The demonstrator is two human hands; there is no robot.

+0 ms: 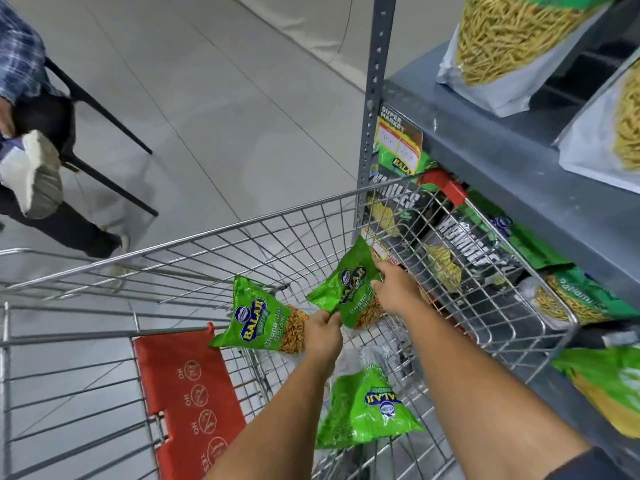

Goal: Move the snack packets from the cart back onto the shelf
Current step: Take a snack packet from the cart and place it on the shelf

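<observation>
Two green Balaji snack packets are lifted inside the wire cart point(242, 226). My left hand point(323, 336) is closed at the edge of the left packet point(258, 318) and pinches the lower corner of the right packet point(346, 289). The far side of that right packet is gripped by my right hand point(396, 291), close to the cart's wall on the shelf side. A third green packet point(363, 410) lies on the cart floor between my forearms. The grey metal shelf point(485, 143) stands right beside the cart.
The lower shelf level holds black packets point(467, 247) and green packets point(585, 299); large white bags of yellow sticks point(502, 46) stand above. A red child-seat flap point(187, 393) hangs in the cart's near end. A person sits on a black chair point(104, 116) at far left, one shoe raised.
</observation>
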